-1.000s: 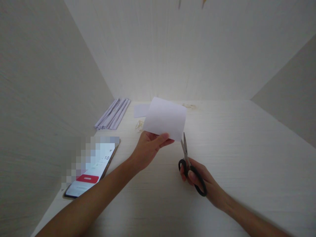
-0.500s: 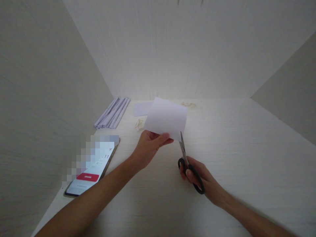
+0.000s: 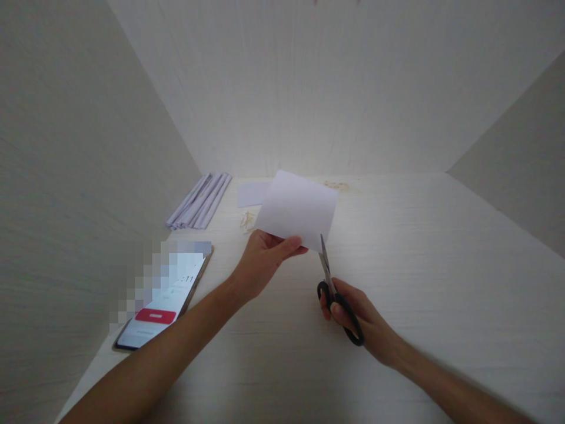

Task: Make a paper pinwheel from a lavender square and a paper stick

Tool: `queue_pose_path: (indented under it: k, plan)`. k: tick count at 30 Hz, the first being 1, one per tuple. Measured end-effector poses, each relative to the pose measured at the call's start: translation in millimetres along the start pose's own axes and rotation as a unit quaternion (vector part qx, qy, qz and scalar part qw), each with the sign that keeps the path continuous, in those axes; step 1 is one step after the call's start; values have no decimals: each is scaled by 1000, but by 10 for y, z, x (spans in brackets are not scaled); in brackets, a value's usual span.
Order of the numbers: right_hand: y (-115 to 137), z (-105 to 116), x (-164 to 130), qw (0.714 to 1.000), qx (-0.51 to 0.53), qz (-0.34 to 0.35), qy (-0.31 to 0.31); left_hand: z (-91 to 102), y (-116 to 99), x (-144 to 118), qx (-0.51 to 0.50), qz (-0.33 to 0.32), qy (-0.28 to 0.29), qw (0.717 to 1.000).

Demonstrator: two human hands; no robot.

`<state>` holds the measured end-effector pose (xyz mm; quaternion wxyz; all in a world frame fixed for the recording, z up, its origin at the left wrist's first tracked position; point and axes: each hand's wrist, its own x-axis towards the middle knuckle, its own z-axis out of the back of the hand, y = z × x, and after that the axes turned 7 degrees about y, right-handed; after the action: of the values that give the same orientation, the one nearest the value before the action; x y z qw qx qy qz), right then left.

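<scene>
Head camera looks down on a pale wooden desk point(image 3: 419, 282) closed in by light walls on three sides. The left hand point(image 3: 260, 262) holds a white sheet of paper point(image 3: 296, 209) above the desk, lifted and tilted toward the camera; thumb and fingers are pressed together on the near lower edge of the sheet, pinching it. The right hand point(image 3: 357, 315) grips black-handled scissors point(image 3: 335, 291), with the fingers passed through the loops and curled around them. The blades point up and away, and their tips meet the lower right corner of the paper; the blades look nearly together, but how far they are parted I cannot tell. At the left, near the forearm, a phone point(image 3: 163, 300) lies flat with its screen lit and a red bar on it. Farther back, beside the left wall, lies a bundle of folded paper strips point(image 3: 199, 200). A smaller paper piece point(image 3: 251, 193) lies flat behind the held sheet, and some small yellowish scraps point(image 3: 247, 220) are just beside it.
</scene>
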<state>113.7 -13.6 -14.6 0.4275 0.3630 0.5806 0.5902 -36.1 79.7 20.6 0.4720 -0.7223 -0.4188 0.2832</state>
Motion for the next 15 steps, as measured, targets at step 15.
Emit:
queue_pose_path:
  k: [15]
  plan:
    - [-22,0,-12,1000,-6,-2,5,9,-8,0,8,-4,1,1000]
